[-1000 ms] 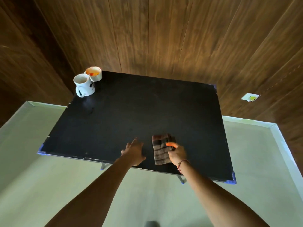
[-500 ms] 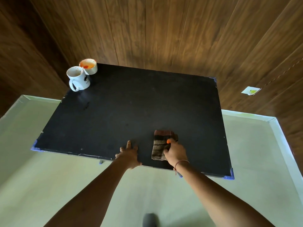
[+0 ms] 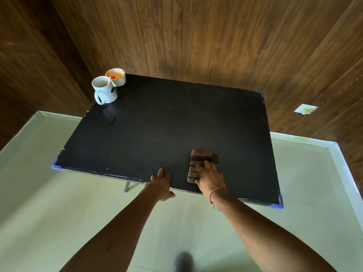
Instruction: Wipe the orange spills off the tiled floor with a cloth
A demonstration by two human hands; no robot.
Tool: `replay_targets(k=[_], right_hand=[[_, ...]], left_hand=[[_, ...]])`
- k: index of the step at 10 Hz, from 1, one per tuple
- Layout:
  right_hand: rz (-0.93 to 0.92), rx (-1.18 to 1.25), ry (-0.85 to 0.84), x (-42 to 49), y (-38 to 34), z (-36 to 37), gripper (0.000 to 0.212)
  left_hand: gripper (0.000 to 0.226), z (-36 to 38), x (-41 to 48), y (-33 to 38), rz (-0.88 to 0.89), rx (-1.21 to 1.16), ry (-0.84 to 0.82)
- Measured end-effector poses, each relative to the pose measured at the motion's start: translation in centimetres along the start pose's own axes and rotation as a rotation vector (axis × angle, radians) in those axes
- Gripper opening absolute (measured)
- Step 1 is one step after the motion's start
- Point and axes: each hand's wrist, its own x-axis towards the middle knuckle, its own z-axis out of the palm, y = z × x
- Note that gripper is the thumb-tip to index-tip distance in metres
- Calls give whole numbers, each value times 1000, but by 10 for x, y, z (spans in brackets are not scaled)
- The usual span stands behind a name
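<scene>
A folded brown striped cloth lies on the black table near its front edge. My right hand rests on the cloth's near half, fingers laid over it. My left hand lies flat on the table's front edge, left of the cloth, fingers spread and holding nothing. The pale tiled floor spreads below and around the table. I see no orange spill on the visible floor.
A white mug and a white cup with orange residue stand at the table's far left corner. Dark wood-panelled walls rise behind. A small white plate is fixed on the right wall. A dark shoe tip shows at the bottom.
My right hand has slid further over the cloth, hiding the orange fingertip seen earlier. My left hand drew back towards the table's front edge. The camera shifted slightly.
</scene>
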Motion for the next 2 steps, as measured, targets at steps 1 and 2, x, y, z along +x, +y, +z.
replay_targets(k=[1,2], right_hand=[[-27,71,83,-8,-3,-10,44],[-72,150,237,-33,-14,-30,46]], left_hand=[[78,-6,-19,2,26,-92,89],[71,-15,-51,0,61,-189,301]])
